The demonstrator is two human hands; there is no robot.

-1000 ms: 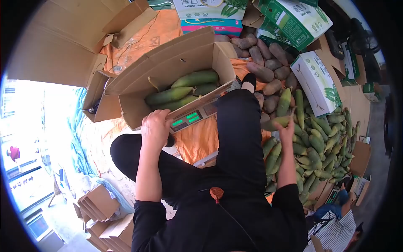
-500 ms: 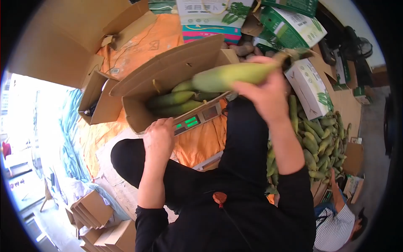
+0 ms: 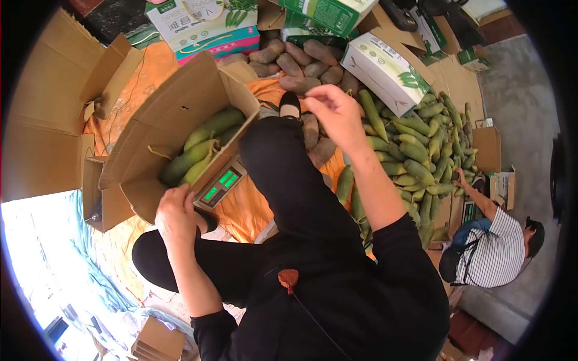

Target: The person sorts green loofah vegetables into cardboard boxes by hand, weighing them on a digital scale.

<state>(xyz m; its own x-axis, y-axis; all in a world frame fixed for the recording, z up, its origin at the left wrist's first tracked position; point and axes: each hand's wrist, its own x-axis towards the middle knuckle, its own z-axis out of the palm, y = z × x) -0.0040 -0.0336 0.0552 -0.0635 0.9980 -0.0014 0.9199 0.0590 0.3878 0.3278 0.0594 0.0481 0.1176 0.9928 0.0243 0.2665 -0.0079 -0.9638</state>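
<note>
An open cardboard box (image 3: 141, 174) holds several green radishes (image 3: 195, 153). At its near corner, my left hand (image 3: 176, 213) has its fingers curled over the edge. A scale display (image 3: 220, 185) with green lit digits sits against the box's near side. My right hand (image 3: 338, 117) is empty in the air, thumb and fingers apart, right of the box and above my knee. Brownish, soil-coloured roots (image 3: 301, 60) lie beyond it, and a large heap of green radishes (image 3: 415, 162) spreads to its right.
Printed radish cartons (image 3: 208, 30) stand at the back, and a white-and-green carton (image 3: 385, 69) rests by the heap. A person in a striped shirt (image 3: 497, 249) reaches toward the heap from the far right. Orange sheeting (image 3: 247, 207) covers the floor under the scale.
My right hand held a large green radish over the box; now it is empty and away from the box. My left hand stays at the box corner. The view has turned to the right.
</note>
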